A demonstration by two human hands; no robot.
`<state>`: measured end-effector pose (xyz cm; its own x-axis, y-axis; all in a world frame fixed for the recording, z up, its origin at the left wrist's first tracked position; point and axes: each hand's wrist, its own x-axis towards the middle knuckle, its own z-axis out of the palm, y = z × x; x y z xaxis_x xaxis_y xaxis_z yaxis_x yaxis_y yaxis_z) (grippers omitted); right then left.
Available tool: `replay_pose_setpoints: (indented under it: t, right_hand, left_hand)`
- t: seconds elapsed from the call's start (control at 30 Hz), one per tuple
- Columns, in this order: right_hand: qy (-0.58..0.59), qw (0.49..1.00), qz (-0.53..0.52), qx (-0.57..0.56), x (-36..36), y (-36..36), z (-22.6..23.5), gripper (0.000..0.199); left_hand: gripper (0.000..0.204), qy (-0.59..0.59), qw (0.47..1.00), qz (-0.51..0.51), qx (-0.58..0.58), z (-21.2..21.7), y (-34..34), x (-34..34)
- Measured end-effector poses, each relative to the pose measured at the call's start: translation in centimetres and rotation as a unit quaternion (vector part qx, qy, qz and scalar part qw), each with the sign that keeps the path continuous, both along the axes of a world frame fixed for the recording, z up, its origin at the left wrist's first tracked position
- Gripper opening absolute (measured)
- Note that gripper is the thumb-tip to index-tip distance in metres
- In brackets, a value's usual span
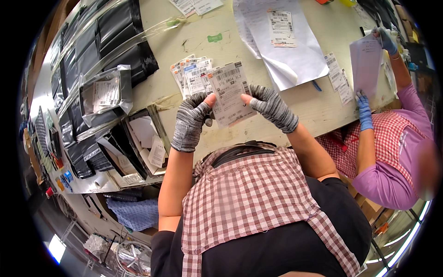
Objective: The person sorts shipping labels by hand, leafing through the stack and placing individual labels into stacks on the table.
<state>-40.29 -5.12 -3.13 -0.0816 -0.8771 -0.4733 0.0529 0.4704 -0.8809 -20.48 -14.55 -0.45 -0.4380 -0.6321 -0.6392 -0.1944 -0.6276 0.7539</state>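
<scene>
Both my hands wear grey knit fingerless gloves and hold a printed shipping label (229,94) up above the table. The left edge is pinched by my left hand (191,121), thumb on the front. At the right edge my right hand (272,107) grips it the same way, its thumb also on the printed face. The label stands nearly flat toward me, showing barcodes and text. Just beyond my left hand, a fanned-out pile of similar labels (188,71) lies on the table, partly covered by the held one.
Black plastic mailer bags (115,27) cover the table's left side. A clear-wrapped tray (110,104) with labels and an open box (154,120) of papers stand nearer. White sheets (295,60) lie to the right, where a blue-gloved co-worker (392,147) handles a paper (367,64).
</scene>
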Motion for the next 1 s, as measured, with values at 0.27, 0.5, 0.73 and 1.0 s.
replay_pose_setpoints:
  t: [0.27, 0.5, 0.73, 1.0]
  right_hand:
    - [-0.019, 0.999, 0.000, 0.033, -0.9, 0.9, -1.1, 0.043]
    - [-0.032, 0.999, -0.025, 0.028, -1.0, 0.4, -0.9, 0.044]
    - [0.002, 1.000, -0.018, -0.014, -1.0, 0.8, -2.5, 0.044]
    - [-0.008, 0.999, -0.020, -0.029, -1.7, 0.3, -2.3, 0.047]
  left_hand:
    - [0.032, -0.024, 0.999, -0.027, -0.011, -0.4, -0.3, -0.7]
    - [0.035, 0.017, 1.000, -0.020, -0.005, -1.3, 0.4, -2.0]
    - [0.031, -0.021, 0.998, -0.049, -0.022, -1.5, 0.3, -2.9]
    - [0.030, -0.024, 0.998, -0.019, -0.050, -1.2, -0.3, -4.3]
